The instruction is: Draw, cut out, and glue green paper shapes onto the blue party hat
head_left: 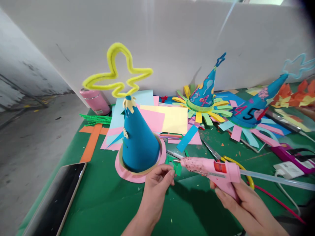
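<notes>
My right hand (248, 203) is wrapped round the handle of a pink hot glue gun (209, 168), its nozzle pointing left and a clear glue stick (278, 180) sticking out the back. Just left of the nozzle, my left hand (157, 186) is closed in a pinch; anything between those fingertips is too small to make out. Behind that hand a blue paper cone hat (140, 141) stands upright on a pink paper brim (130, 177). A yellow pipe-cleaner shape (120, 72) tops it. Small green paper scraps (177, 168) show near the nozzle.
Two decorated cone hats (204, 91) (256, 101) stand at the back right. Scissors (214, 152) with yellow handles lie behind the glue gun. A phone (56, 196) is at the left edge, a purple power strip (290, 157) at right. Coloured paper sheets (174, 119) and a pink bottle (94, 101) are behind.
</notes>
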A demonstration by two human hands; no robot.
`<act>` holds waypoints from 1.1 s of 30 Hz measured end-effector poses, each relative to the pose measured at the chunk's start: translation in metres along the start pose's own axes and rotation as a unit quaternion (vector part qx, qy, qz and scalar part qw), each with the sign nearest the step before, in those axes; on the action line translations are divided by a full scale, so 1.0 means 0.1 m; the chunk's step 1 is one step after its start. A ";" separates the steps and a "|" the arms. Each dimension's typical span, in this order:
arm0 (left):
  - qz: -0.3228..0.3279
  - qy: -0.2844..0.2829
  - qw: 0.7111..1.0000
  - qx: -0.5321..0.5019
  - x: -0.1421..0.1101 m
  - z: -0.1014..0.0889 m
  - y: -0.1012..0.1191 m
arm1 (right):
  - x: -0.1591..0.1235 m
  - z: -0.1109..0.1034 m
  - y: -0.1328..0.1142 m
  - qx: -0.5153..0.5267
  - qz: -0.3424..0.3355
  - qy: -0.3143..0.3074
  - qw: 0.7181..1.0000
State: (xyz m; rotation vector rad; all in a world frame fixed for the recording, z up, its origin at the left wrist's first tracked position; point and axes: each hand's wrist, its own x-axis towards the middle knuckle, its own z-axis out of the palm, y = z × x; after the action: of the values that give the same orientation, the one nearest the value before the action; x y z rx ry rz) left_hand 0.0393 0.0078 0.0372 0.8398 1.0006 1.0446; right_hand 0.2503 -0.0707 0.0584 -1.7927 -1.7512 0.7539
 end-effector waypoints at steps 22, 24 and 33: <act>-0.005 0.007 1.000 0.009 -0.01 0.00 0.02 | -0.02 -0.01 0.05 -0.004 0.017 0.032 0.999; -0.004 0.007 1.000 0.006 -0.01 0.00 0.01 | -0.02 -0.02 0.06 -0.015 0.013 0.031 0.999; -0.003 0.012 1.000 0.005 0.00 -0.01 0.00 | -0.06 -0.02 0.02 -0.006 0.008 0.041 0.999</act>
State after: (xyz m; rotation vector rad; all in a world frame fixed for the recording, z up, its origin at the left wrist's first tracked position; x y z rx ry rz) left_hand 0.0388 0.0080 0.0371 0.8328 1.0280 1.0471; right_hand 0.2532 -0.0767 0.0586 -1.8224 -1.6935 0.6685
